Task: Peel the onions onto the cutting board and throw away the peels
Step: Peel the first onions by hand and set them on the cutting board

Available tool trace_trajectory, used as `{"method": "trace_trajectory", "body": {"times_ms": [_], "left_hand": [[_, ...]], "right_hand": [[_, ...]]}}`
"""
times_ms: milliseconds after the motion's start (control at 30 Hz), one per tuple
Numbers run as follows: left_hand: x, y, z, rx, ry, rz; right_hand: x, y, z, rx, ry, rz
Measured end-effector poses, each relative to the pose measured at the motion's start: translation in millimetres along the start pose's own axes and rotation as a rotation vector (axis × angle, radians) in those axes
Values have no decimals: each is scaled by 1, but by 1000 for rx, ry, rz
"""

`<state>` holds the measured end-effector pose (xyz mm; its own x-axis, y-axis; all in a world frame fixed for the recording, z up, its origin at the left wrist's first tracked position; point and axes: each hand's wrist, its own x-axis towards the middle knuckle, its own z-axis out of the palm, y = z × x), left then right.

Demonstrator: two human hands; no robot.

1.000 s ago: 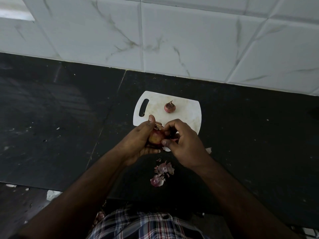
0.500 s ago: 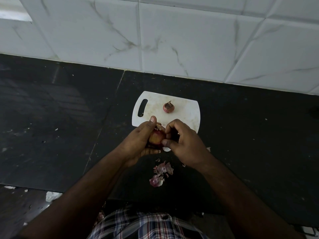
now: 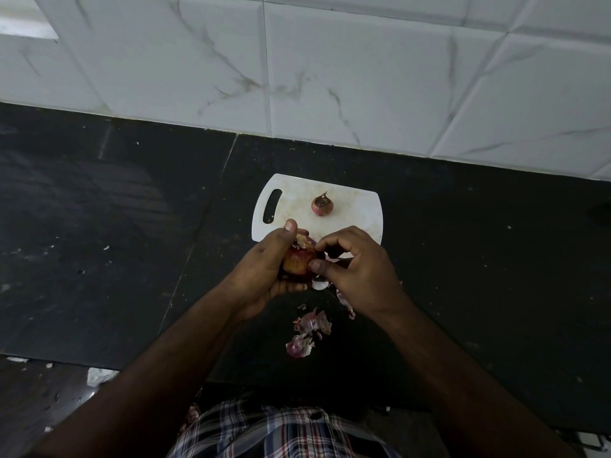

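Mid-peel, my left hand (image 3: 264, 276) grips the onion (image 3: 298, 262) above the cutting board's (image 3: 357, 209) near edge while my right hand (image 3: 355, 269) pinches its skin, which I should next strip away.

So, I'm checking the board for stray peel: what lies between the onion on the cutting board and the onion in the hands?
In the head view, only bare white cutting board lies between the resting onion and the held onion; no peel there.

Plaid shirt (image 3: 281, 431), dark button; forearms bare.
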<state>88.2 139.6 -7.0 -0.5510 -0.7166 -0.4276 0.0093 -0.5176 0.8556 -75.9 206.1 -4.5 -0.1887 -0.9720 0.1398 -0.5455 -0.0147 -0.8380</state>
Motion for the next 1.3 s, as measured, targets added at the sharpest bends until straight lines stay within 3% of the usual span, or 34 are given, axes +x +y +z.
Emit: {"method": "trace_trajectory", "body": {"times_ms": [233,367,533,633,933,1133,1300], "left_hand": [[-1,-1,0,32,13,-7],[1,1,2,-28,104,-32],[3,1,1,-89,122,-84],[3,2,0,-100,103,-97],[3,-2,-4,-38,28,-34],[1,-4,-9,-207,-70,-37],[-1,0,-11,-382,-181,-47]], "right_hand": [[7,-2,-5,-102,-137,-12],[7,1,-4,-107,-151,-58],[7,6,-8,-30,-88,-6],[7,5,-7,83,-71,132],[9,1,1,247,64,298],[10,8,0,-9,155,258],[5,21,-6,-161,-17,284]]}}
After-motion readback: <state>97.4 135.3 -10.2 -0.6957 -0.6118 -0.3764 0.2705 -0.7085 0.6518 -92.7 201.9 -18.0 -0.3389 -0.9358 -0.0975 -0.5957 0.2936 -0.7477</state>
